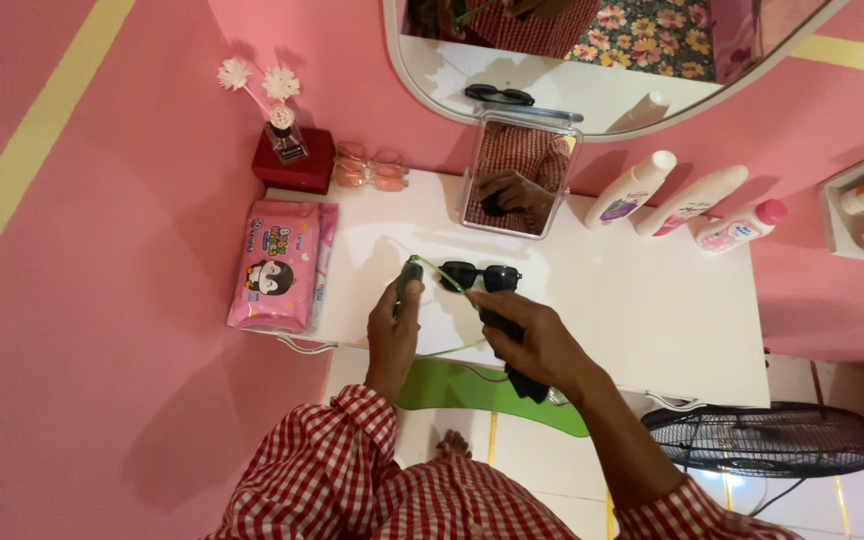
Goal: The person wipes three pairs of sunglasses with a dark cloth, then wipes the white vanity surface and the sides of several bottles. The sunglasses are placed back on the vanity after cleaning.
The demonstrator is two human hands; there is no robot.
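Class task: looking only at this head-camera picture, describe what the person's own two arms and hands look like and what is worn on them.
Both hands are bare, with no gloves; I can make out no rings or watch. The left hand comes out of a red-and-white checked sleeve with a buttoned-style cuff at the wrist. The right hand has a bare forearm; the same checked sleeve is pushed up near the elbow.

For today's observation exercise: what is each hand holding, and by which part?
The left hand pinches one temple arm tip of the black sunglasses. The right hand grips the other arm along with a dark cloth-like item.
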